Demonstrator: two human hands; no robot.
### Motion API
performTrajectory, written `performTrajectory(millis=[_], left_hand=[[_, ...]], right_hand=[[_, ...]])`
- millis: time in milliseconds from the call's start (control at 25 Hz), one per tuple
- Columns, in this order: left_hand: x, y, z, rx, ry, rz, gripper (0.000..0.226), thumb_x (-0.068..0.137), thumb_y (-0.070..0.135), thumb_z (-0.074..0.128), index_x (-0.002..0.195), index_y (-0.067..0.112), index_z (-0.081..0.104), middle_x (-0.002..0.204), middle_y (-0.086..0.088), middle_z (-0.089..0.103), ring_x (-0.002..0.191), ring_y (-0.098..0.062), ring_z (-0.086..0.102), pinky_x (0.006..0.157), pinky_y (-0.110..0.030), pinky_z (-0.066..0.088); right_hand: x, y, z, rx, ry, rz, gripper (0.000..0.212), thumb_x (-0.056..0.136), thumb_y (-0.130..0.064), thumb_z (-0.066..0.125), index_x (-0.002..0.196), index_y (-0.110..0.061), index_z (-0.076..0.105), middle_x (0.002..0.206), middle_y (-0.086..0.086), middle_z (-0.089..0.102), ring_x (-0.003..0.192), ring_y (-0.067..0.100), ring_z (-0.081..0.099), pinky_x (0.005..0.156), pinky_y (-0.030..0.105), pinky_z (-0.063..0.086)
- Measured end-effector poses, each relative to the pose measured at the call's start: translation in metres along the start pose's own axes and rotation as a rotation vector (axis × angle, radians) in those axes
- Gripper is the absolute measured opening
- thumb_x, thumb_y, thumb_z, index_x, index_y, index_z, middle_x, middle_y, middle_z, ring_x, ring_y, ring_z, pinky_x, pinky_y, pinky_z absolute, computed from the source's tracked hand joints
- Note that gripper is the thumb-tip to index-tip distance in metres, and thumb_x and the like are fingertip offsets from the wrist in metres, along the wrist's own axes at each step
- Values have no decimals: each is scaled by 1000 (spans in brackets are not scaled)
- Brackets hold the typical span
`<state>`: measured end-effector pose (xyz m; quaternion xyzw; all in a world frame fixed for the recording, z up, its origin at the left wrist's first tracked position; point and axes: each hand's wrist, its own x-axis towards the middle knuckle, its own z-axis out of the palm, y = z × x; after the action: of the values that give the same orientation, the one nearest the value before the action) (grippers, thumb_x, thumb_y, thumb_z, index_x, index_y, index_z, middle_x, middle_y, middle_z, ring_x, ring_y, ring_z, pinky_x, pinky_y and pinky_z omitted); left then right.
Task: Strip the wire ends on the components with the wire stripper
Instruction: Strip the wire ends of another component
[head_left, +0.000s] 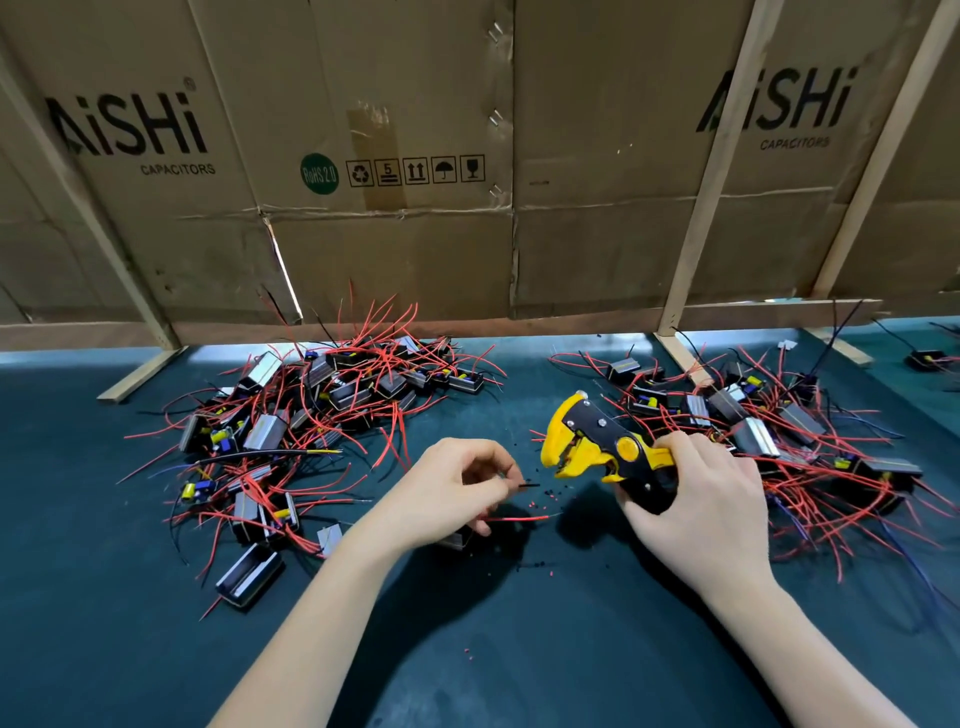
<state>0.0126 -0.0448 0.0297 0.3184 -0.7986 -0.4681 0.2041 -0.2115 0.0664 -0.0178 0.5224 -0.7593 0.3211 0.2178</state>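
Observation:
My right hand (696, 499) grips the handles of a yellow and black wire stripper (597, 447), whose jaws point left above the table. My left hand (447, 493) holds a small component (457, 540) that is mostly hidden under the palm, and its fingers pinch a black wire (527, 486). A red wire (519, 518) sticks out to the right below the fingers. Both wire tips lie a short way left of the stripper's jaws, apart from them. Small bits of cut insulation (540, 501) dot the mat between my hands.
A heap of components with red wires (311, 415) lies at the left, and another heap (769, 415) at the right. A cardboard wall (467, 156) on wooden struts (691, 260) closes the back. The dark green mat (493, 649) spreads in front of me.

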Motion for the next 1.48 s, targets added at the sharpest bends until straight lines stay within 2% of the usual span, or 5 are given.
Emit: performTrajectory(millis=[160, 360, 640, 880, 1480], left_hand=[[-2, 2, -4, -21, -60, 36, 9, 91, 3, 58, 84, 6, 62, 66, -4, 65, 59, -12, 54, 62, -26, 53], [-4, 4, 2, -22, -59, 101, 10, 91, -1, 52, 84, 5, 57, 69, -10, 73, 56, -9, 57, 62, -15, 46], [-3, 1, 9, 47, -43, 177, 9, 92, 9, 56, 86, 15, 58, 72, -1, 75, 67, -11, 63, 74, -35, 53], [-1, 0, 13, 7, 0, 156, 8, 94, 9, 56, 86, 10, 57, 74, 1, 76, 70, -6, 67, 68, -13, 46], [-1, -2, 9, -79, -60, 94, 7, 93, 9, 57, 86, 7, 57, 75, -4, 76, 74, -13, 71, 66, -21, 51]], right_hand=[[0, 2, 2, -112, 17, 34, 49, 57, -39, 87, 85, -8, 61, 76, 4, 58, 76, 34, 58, 71, 41, 35], [-2, -1, 2, -153, 23, 14, 47, 59, -51, 67, 80, -9, 58, 72, 3, 57, 73, 32, 59, 68, 38, 33], [-4, -4, 3, -195, -2, 0, 50, 54, -45, 83, 78, -10, 57, 71, 3, 56, 70, 32, 58, 67, 39, 36], [-3, -7, 1, -160, 23, -42, 47, 55, -51, 67, 77, -11, 58, 70, 4, 59, 69, 31, 61, 67, 39, 37], [-4, -8, 1, -141, 65, -82, 41, 53, -49, 69, 61, -12, 54, 56, 3, 57, 51, 29, 57, 59, 33, 37]])
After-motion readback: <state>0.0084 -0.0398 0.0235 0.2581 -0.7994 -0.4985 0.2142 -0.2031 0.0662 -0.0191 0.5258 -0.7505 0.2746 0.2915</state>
